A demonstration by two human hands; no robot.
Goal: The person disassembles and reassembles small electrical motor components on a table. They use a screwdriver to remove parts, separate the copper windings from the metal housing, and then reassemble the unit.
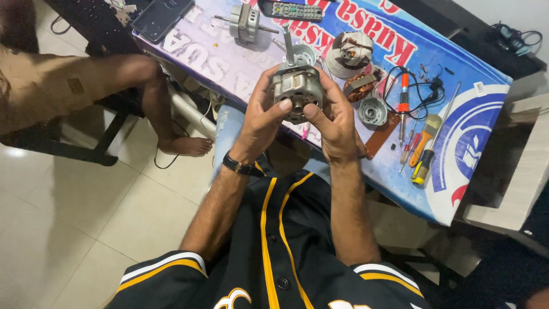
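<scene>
Head view: L hand (pixel 260 117) & R hand (pixel 337 123) both clasped round grey motor (pixel 296 86) above table (pixel 229 63).

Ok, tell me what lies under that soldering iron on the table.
The soldering iron lies on a brown board and the printed blue-and-white banner covering the table. Its black cord loops beside it. The tabletop itself is hidden by the banner.

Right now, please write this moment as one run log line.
left hand: holds motor | right hand: holds motor | motor: grey, shaft up, above table | screwdrivers: on table
</scene>
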